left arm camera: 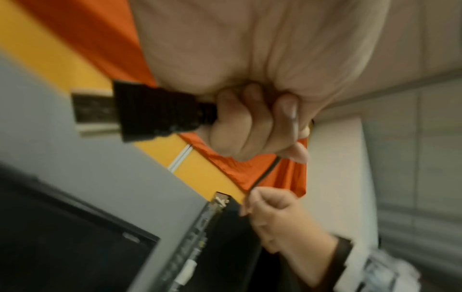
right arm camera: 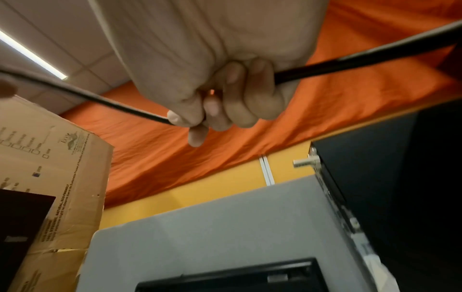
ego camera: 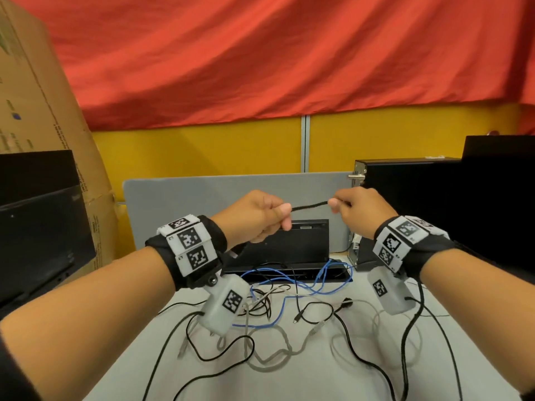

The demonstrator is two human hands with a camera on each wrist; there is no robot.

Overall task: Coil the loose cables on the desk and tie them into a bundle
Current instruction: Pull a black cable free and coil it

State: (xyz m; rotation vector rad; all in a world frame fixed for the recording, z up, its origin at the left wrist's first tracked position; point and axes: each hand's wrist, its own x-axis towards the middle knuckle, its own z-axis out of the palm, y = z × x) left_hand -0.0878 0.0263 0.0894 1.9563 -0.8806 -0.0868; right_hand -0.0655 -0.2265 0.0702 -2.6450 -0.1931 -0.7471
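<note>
Both hands are raised above the desk and stretch a short span of a black cable (ego camera: 309, 205) between them. My left hand (ego camera: 260, 217) grips the cable in a fist; in the left wrist view its black plug with a metal end (left arm camera: 140, 112) sticks out of the left hand (left arm camera: 250, 122). My right hand (ego camera: 354, 211) pinches the same black cable (right arm camera: 350, 61) in curled fingers (right arm camera: 240, 94), and the rest of it hangs down past the right wrist to the desk. Below lie loose cables in a tangle: blue (ego camera: 315, 282), grey (ego camera: 289, 347) and black (ego camera: 347, 328).
A black flat device (ego camera: 292, 241) leans on a grey panel (ego camera: 202, 195) behind the hands. A black computer case (ego camera: 411, 204) stands at the right, dark monitors (ego camera: 37, 227) and a cardboard box (ego camera: 34, 91) at the left. The white desk (ego camera: 318, 380) carries the tangle.
</note>
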